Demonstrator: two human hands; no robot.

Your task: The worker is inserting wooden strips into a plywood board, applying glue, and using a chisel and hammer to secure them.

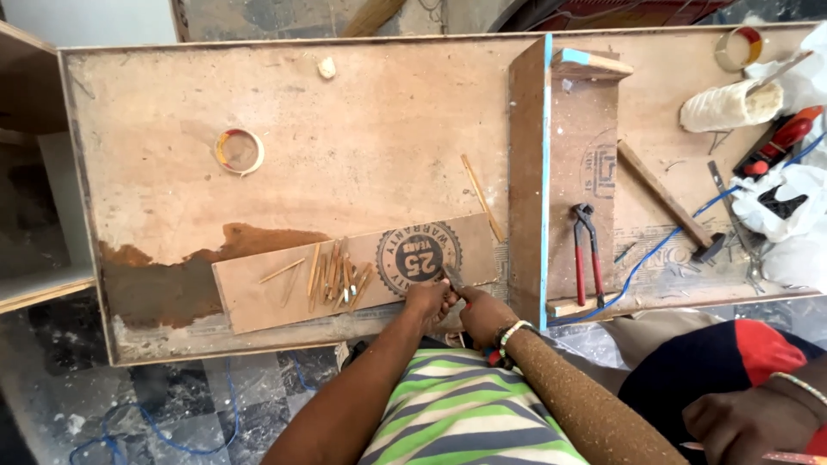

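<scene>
My hands (455, 303) work at the near edge of the short board (258, 293), lower centre of the frame. Open bench surface (370, 129) lies above it, broken only by a tape ring (239, 151) upper left. The pile of wood slivers (334, 280) blocks passage leftward. An upright board (527, 172) walls off the right; beyond it lie pincers (587, 250) and a hammer (668, 200).

A round black printed seal (419, 256) marks the pale plywood offcut (258, 297) just above the left hand (428, 300). A fainter round stamp (599, 168) shows on the brown upright board (584, 120), well up-right of the right hand (482, 312).
</scene>
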